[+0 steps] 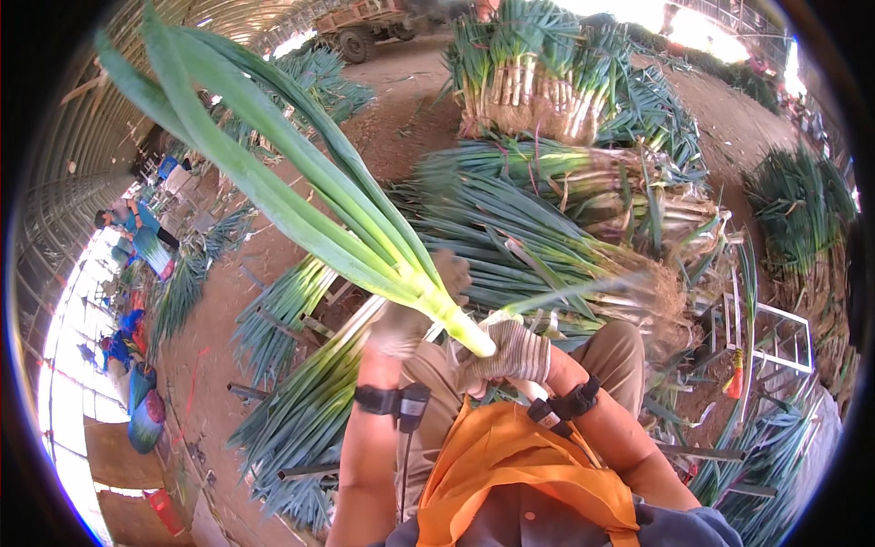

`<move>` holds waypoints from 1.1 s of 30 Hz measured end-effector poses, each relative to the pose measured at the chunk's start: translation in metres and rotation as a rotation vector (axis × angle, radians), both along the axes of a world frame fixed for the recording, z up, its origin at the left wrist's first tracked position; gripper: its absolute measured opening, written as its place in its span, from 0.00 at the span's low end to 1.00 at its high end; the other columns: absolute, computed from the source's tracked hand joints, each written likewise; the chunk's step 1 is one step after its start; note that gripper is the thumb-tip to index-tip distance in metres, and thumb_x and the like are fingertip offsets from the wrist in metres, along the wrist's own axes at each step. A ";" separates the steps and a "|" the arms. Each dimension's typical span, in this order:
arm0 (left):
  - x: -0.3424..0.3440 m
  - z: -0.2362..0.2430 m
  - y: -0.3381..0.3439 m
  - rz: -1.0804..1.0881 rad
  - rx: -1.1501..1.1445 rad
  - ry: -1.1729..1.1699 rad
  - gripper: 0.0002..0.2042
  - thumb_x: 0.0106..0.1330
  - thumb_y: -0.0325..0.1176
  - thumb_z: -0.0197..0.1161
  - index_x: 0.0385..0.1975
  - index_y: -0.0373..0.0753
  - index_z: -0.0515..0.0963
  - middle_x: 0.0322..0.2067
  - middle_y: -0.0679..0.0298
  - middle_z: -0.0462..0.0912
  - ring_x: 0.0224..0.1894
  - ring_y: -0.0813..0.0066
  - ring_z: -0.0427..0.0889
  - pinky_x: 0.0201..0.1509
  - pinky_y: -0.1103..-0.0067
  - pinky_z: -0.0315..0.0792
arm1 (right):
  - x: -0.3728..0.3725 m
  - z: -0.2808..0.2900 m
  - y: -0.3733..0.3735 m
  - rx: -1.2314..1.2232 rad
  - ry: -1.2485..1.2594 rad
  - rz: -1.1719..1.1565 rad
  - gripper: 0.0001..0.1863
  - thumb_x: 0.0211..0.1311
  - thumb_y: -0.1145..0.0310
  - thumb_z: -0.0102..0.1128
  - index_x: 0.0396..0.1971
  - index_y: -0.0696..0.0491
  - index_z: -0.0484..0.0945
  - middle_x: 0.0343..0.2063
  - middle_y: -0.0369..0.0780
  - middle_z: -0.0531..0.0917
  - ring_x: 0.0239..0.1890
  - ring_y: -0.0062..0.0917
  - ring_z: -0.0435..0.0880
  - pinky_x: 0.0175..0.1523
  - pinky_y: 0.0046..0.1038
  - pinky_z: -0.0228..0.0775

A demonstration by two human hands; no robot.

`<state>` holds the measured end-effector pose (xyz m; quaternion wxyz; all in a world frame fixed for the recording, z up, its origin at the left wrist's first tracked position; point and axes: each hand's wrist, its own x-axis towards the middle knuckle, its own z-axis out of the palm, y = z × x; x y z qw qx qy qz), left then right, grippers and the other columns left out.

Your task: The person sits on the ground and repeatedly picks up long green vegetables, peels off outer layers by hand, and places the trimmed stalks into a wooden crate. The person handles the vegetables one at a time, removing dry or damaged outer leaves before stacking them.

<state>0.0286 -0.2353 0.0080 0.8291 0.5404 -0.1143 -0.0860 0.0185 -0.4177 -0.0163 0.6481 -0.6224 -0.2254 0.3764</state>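
Note:
A large leek slants across the middle, its green leaves fanning to the upper left and its pale stem end low at the right. My right hand, in a striped knit glove, is closed around the leek's pale end. From beside that hand, a blurred pale-green strip stretches to the right. My left hand, also gloved, is behind the leek's lower leaves. Motion smears its fingers, and the leek partly covers them. Trimmed-looking leeks lie in a pile by my left forearm.
Leek bundles lie stacked ahead, with a tied upright bundle behind them. A white metal frame stands at the right. Farther off are a trailer and other people at the left. An orange apron covers my lap.

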 end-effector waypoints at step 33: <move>0.026 0.038 -0.019 0.443 -0.151 -0.165 0.21 0.56 0.25 0.64 0.50 0.38 0.69 0.42 0.58 0.78 0.33 0.74 0.78 0.36 0.77 0.78 | 0.034 0.032 0.024 -0.228 -0.830 -0.542 0.13 0.39 0.62 0.68 0.26 0.54 0.81 0.23 0.43 0.79 0.28 0.37 0.79 0.35 0.31 0.71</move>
